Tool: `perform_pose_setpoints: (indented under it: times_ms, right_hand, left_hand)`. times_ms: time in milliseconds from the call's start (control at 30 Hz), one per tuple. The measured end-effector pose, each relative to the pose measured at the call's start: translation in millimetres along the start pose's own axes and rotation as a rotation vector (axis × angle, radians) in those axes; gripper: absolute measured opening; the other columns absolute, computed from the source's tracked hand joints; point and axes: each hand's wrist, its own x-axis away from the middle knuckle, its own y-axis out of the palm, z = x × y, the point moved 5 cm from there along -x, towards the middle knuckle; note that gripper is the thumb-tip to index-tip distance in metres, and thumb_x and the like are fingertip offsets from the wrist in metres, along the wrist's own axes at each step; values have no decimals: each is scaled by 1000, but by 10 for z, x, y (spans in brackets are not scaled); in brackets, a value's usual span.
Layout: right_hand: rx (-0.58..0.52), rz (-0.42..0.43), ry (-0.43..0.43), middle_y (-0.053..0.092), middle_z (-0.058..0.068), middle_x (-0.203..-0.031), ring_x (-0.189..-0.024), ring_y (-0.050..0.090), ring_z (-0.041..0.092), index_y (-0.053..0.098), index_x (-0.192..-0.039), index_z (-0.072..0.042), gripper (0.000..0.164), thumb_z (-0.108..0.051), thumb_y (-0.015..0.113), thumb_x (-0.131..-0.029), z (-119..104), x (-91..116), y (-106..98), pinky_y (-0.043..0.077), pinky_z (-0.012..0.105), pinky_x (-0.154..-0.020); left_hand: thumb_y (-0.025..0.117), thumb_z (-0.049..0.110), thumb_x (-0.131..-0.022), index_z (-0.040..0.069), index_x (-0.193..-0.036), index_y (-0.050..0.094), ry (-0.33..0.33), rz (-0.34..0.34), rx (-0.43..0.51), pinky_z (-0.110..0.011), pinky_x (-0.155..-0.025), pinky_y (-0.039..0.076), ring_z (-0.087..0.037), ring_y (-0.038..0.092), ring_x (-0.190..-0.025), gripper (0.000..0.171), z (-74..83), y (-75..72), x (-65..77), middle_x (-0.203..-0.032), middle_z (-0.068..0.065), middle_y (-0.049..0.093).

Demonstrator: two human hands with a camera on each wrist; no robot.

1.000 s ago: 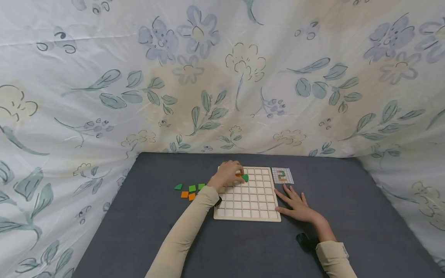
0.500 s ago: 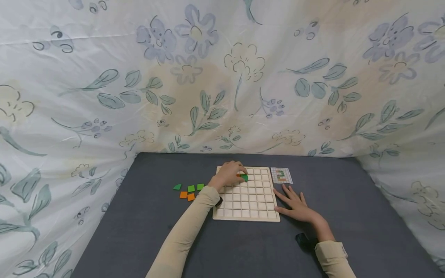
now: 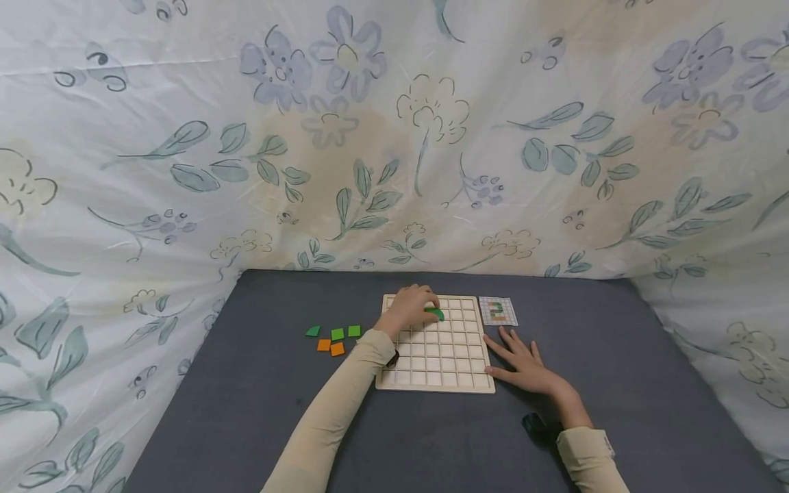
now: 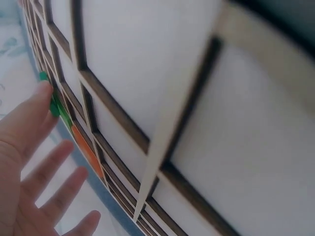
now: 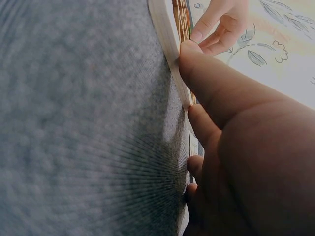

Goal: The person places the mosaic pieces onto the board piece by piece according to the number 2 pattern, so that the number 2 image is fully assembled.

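Note:
My left hand (image 3: 409, 307) is over the upper part of a pale wooden grid board (image 3: 440, 370), pinching a green tile (image 3: 437, 314) with a rounded edge. In the left wrist view, thumb and index finger meet at that green tile (image 4: 54, 107) while the other fingers spread apart. A second green tile (image 4: 64, 116) and an orange tile (image 4: 87, 150) lie in the board's cells beside it. My right hand (image 3: 525, 364) lies with fingers spread at the board's right side. Its thumb and index fingertip touch the board's edge (image 5: 170, 54) in the right wrist view.
Left of the board lie loose tiles: a dark green one (image 3: 313, 331), light green squares (image 3: 337, 334) and orange squares (image 3: 324, 345). A printed pattern card (image 3: 498, 311) sits by the board's upper right corner. A floral curtain (image 3: 345, 157) hangs behind the dark table (image 3: 271, 424).
My left fingers have shifted slightly right over the board, and the green tile's visible shape has narrowed. The orange seen beneath the fingers is now hidden in the head view. My right hand stays put.

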Motion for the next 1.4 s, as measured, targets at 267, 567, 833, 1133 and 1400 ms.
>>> perform_pose_setpoints:
  times_ms: [267, 567, 833, 1133, 1400]
  right_hand:
    - [-2, 2, 8, 9, 24, -152, -138, 0, 48, 29, -146, -14, 70, -42, 58, -89, -13, 8, 5, -9, 69, -102]
    - [0, 2, 14, 9, 24, -152, -138, 0, 48, 30, -146, -14, 71, -44, 58, -88, -3, 2, 15, -9, 69, -102]
    - [-7, 1, 19, 9, 24, -152, -138, 0, 48, 30, -146, -15, 71, -45, 57, -88, -4, -4, 24, -10, 69, -102]
    - [-7, -1, 14, 9, 24, -152, -138, 0, 48, 30, -146, -13, 71, -44, 58, -88, -31, 5, 2, -10, 69, -102]
    - [3, 9, 0, 9, 25, -152, -137, 0, 49, 30, -146, -12, 71, -42, 58, -89, -28, -3, -12, -9, 70, -101]
  left_hand:
    - [65, 43, -83, 28, -108, 67, -26, -6, -28, -43, -100, 40, -20, 49, -115, 29, 4, 10, -30, -125, 3, 54]
    - [64, 46, -82, 29, -103, 67, -36, -9, -55, -43, -100, 40, -20, 48, -115, 27, 29, 21, -46, -125, 3, 53]
    - [65, 47, -81, 28, -101, 68, -52, -10, -66, -43, -99, 40, -21, 49, -113, 28, 65, -8, -30, -124, 3, 54]
    - [65, 49, -81, 28, -104, 69, -49, -11, -56, -43, -98, 41, -21, 49, -113, 30, 44, -8, -15, -123, 3, 55]
    - [65, 46, -83, 30, -105, 69, -41, -10, -45, -42, -98, 42, -20, 49, -113, 27, 3, -2, -33, -123, 4, 55]
